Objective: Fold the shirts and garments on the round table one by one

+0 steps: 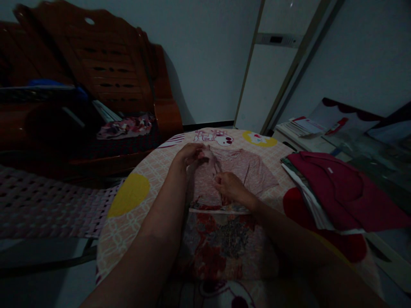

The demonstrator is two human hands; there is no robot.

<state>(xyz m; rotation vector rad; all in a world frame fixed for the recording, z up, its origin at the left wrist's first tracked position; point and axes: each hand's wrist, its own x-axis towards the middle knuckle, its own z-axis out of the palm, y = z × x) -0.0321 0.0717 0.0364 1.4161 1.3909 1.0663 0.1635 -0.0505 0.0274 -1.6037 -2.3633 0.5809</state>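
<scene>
Around the shirt point(205, 190) several things stand. At 3 o'clock a pile of clothes point(340, 188), red on top, rests on the right edge of the table point(128, 239). Papers point(303, 127) lie beyond it at 2 o'clock. A wooden chair point(115, 77) with a flowered cloth point(128, 126) is at 10 o'clock, and a woven seat point(61, 201) at 9 o'clock. Both forearms cover parts of the shirt's lower sides. The shirt lies on the table, its long axis from 12 to 6 o'clock, neck towards 12, one sleeve towards 3. The left hand point(192, 153), fingers curled and almost closed, holds cloth near the neck; the right hand point(233, 186) pinches a fold tightly.
</scene>
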